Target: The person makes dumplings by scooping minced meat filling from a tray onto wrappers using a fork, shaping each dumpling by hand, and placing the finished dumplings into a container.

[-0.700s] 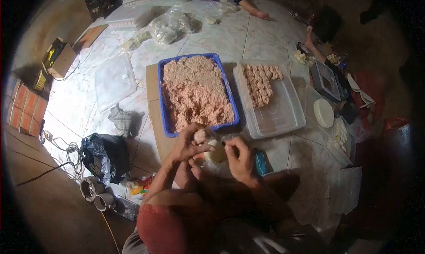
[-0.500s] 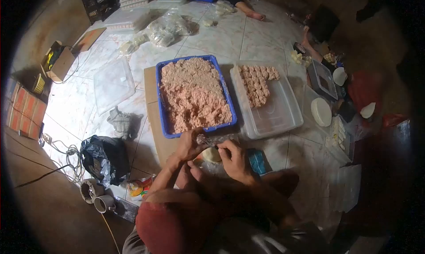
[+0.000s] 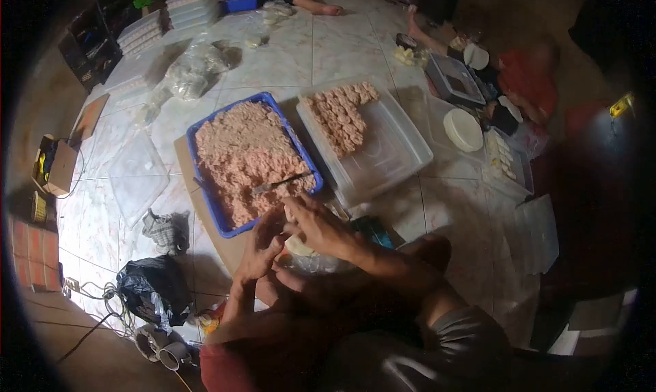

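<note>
My left hand (image 3: 262, 247) is cupped, palm up, just off the near edge of the blue tray (image 3: 223, 229). Above it my right hand (image 3: 320, 226) bends its fingers down against the left fingers. A small pale piece shows between them, mostly hidden by the fingers. Pink minced filling (image 3: 242, 146) fills the tray, dug lower toward my side. A narrow metal spatula (image 3: 281, 182) lies across the filling, untouched by either hand. Under my hands sits a pale round stack (image 3: 298, 247) on clear plastic, partly covered.
Right of the tray, a clear plastic box (image 3: 393, 159) holds rows of shaped mince portions (image 3: 338, 115). A clear lid (image 3: 139, 177), grey cloth (image 3: 164, 231) and black bag (image 3: 154, 289) lie left. A person in red (image 3: 529, 84) sits at the far right near a white round stack (image 3: 463, 131).
The view has swung right, so things appear further left. The spatula now lies on the filling. My hands have come together, and the right hand has turned over the left.
</note>
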Tool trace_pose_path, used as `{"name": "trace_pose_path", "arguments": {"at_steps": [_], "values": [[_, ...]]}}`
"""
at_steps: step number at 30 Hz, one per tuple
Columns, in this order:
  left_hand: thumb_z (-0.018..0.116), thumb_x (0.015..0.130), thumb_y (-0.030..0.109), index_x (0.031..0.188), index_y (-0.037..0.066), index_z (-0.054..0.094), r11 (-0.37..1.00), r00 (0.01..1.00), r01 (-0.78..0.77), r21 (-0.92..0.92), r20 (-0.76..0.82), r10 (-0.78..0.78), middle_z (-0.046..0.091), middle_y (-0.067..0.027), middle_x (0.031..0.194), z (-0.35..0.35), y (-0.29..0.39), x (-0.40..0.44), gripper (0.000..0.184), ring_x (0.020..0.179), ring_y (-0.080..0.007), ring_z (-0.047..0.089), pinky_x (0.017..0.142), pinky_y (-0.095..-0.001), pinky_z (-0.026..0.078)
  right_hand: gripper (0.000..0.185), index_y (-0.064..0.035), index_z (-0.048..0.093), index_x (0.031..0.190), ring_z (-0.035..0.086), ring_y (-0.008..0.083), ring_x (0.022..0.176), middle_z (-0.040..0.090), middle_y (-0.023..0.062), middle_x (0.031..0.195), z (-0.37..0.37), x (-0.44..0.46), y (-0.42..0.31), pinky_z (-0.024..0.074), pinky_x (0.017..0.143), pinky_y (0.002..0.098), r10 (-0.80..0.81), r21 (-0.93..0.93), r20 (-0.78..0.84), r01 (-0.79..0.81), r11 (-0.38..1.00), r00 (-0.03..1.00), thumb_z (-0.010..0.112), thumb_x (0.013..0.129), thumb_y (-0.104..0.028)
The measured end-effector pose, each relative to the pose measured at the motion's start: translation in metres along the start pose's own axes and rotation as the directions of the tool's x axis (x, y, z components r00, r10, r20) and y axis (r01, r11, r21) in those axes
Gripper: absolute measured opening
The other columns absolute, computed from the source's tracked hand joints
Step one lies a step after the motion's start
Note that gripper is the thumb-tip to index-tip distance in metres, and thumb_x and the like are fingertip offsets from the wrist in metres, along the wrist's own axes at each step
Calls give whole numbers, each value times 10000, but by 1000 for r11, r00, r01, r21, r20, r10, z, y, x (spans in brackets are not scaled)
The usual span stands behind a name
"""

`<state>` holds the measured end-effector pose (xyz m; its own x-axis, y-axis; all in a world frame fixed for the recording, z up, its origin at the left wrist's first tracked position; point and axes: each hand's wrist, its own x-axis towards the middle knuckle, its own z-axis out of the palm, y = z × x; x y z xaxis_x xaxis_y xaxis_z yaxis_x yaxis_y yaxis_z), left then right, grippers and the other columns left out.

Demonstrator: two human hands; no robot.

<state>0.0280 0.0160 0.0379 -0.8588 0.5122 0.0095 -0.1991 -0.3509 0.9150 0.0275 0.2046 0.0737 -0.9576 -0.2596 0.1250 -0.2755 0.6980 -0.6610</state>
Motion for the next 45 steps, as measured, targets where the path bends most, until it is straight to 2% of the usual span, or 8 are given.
{"name": "trace_pose_path", "arguments": {"at_steps": [9,18,20,26,33,35,39,45], "values": [[730,918,179,1005,-4,674,865,997,72,497,-69,-43,704,-65,853,-5,-51,9,210,778,-132,645,713,-300,502,447,-14,562,1250,644,318,975,626,196,1094,-122,32,145,529,828,384,98,-112,-461,-168,979,882,715,839,-101],[776,852,145,1061,14,652,691,991,90,717,6,-135,684,-101,969,-4,-59,5,276,839,-210,672,768,-344,522,714,-49,341,1422,577,390,1113,568,242,1173,-97,63,246,481,944,452,20,-214,-356,-103,971,934,707,812,10],[781,819,186,1141,37,638,439,970,-240,866,193,149,655,-137,1114,-12,-78,1,382,1059,-299,625,916,-434,487,784,-52,280,1457,556,414,1180,542,282,1265,-99,61,242,475,979,453,117,-205,-408,-216,955,906,719,811,8],[600,914,259,1266,87,633,-215,942,-332,918,335,-25,534,-174,1358,-35,-136,-19,393,1301,-390,443,1127,-507,328,824,-52,238,1478,499,448,1289,480,333,1390,-108,63,220,464,1026,457,363,-7,-289,-381,924,886,723,814,5],[552,880,207,1234,107,673,180,966,-256,950,260,0,571,-179,1329,-54,-137,-8,387,1293,-369,465,1121,-458,355,505,-41,483,1335,658,350,1039,655,227,1164,-102,69,140,516,864,418,44,-245,-465,-176,953,884,665,865,3],[582,888,159,1176,91,681,195,967,-248,949,232,102,652,-171,1182,-42,-126,0,311,1166,-368,568,1017,-444,442,249,-43,634,1141,651,397,994,661,243,1041,-85,72,81,516,829,459,32,21,-207,-28,999,978,612,894,-50],[761,847,186,1004,13,645,653,980,-165,739,47,194,690,-155,931,-22,-90,9,261,819,-320,666,729,-396,523,221,-41,652,1094,639,396,1008,654,231,1043,-27,96,64,509,863,455,-47,-233,170,87,969,984,643,880,-96],[807,850,222,983,18,629,884,939,92,459,-335,77,637,-68,864,-26,-67,-6,302,789,-114,585,677,-298,479,188,-23,617,989,579,323,1061,619,166,1063,14,122,108,444,905,471,-153,-688,343,359,631,927,580,805,-33]]}}
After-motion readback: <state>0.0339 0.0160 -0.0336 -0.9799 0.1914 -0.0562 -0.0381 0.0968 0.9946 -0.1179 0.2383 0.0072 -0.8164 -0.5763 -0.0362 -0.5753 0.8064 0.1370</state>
